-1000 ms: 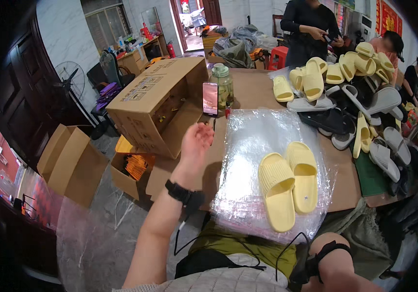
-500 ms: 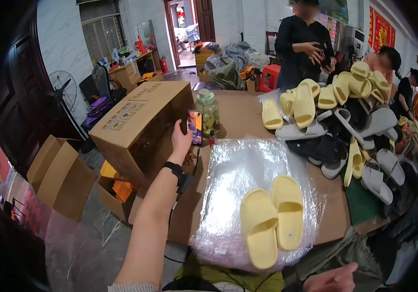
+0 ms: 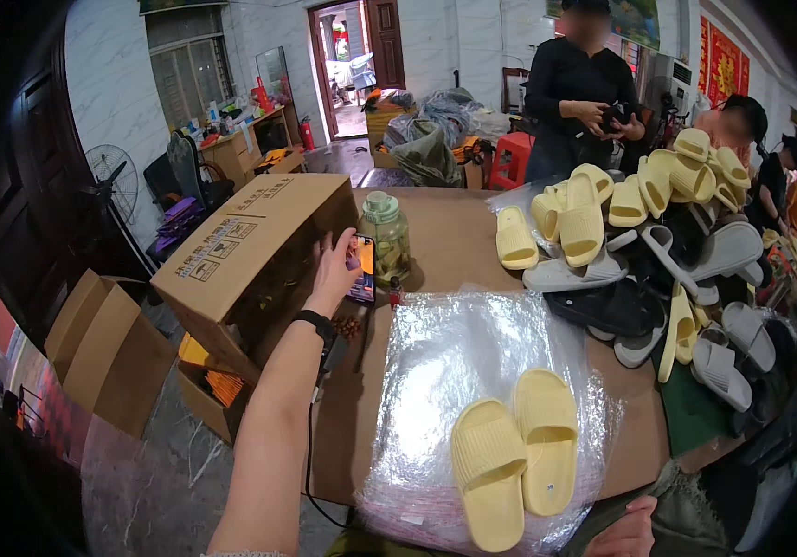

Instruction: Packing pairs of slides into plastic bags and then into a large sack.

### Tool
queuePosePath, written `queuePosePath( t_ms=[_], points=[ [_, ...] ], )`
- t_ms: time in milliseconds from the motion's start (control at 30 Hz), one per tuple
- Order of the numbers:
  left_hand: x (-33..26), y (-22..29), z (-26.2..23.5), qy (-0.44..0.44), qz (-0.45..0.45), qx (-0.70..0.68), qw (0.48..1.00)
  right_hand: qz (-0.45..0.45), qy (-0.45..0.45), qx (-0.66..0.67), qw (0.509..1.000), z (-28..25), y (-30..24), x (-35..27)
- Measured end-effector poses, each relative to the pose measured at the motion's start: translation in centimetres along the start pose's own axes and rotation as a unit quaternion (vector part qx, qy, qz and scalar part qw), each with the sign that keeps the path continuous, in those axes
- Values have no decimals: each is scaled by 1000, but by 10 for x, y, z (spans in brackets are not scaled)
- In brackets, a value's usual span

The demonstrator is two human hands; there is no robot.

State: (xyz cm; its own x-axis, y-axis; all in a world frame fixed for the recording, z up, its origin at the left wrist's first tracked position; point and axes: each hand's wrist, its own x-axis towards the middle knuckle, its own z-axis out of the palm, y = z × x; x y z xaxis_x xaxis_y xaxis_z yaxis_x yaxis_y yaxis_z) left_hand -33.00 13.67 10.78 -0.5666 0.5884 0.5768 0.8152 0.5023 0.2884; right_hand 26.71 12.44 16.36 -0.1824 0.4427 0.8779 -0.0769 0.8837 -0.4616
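My left hand [image 3: 328, 275] reaches to a phone [image 3: 361, 269] with a lit screen, which stands upright in front of a glass jar [image 3: 385, 237] with a pale green lid. Its fingers are spread, and one lies against the screen. A dark band circles the wrist. At the lower edge, partly cut off, my right hand [image 3: 627, 532] rests with fingers curled beside a grey-green cloth [image 3: 658, 497]; nothing shows in it. Between my hands, a pair of yellow slippers [image 3: 489, 469] lies on a stack of clear plastic bags [image 3: 445, 371].
A large cardboard box [image 3: 255, 241] lies on the table's left, its open side facing right. Yellow, grey and black slippers [image 3: 695, 246] are heaped on the right. Across the table a person in black [image 3: 579, 102] stands near a red stool [image 3: 512, 158]. Folded cardboard [image 3: 111, 353] stands on the floor.
My left hand has gone from gripping the phone's edge to spread fingers at its screen. The right hand has sunk toward the lower edge. The view has shifted slightly.
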Motion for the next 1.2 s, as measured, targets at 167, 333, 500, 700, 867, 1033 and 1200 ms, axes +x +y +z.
queuePosePath(
  t_ms=[167,333,500,700,867,1033,1200],
  points=[
    [1,-5,6,0,-12,7,1000,8,19,-8,1000,-1,7,-5],
    [2,0,13,26,9,20,999,32,48,-40,998,-7,9,-14],
    [8,-13,12,47,29,33,998,44,55,-59,996,-16,11,-25],
    [-7,11,-7,100,21,-46,994,77,12,-67,995,-21,5,-38],
    [-64,52,-41,72,47,-63,994,21,-105,-80,991,-28,20,-59],
    [-176,131,-98,-81,144,-129,978,107,-126,-98,981,-3,6,-59],
    [-272,174,-117,-238,258,-139,926,194,-169,-91,962,26,9,-58]
  ],
)
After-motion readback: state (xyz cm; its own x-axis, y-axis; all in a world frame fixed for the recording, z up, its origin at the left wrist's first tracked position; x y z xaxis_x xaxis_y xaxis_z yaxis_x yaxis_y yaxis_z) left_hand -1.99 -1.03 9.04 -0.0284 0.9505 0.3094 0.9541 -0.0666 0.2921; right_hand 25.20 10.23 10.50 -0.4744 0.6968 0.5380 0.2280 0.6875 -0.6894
